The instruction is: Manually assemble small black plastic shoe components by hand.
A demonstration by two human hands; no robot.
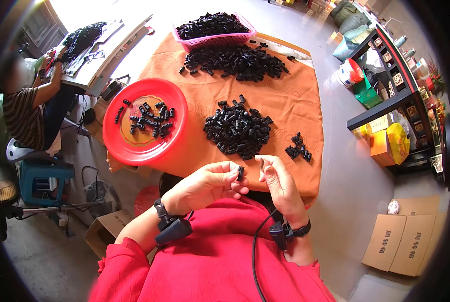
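Observation:
Between the thumb and fingertips of my left hand (pixel 207 182) is a small black plastic part (pixel 241 173), short and roughly cylindrical, held upright over the table's near edge. Just to its right, my right hand (pixel 281 187) is curled with thumb and fingers drawn together; whatever they pinch is too small to name. Beyond both hands lies a heap of similar black parts (pixel 238 128) on the orange cloth (pixel 194 146). A small loose cluster of them (pixel 298 147) sits right of the heap. More lie scattered in a round red tray (pixel 179 100) at the left.
A pink basket (pixel 220 43) full of black parts stands at the far side, with a wide pile (pixel 235 63) before it. Another person (pixel 28 108) works at a white table on the left. Shelving (pixel 386 95) and cardboard boxes (pixel 398 241) are to the right, a blue stool (pixel 44 181) lower left.

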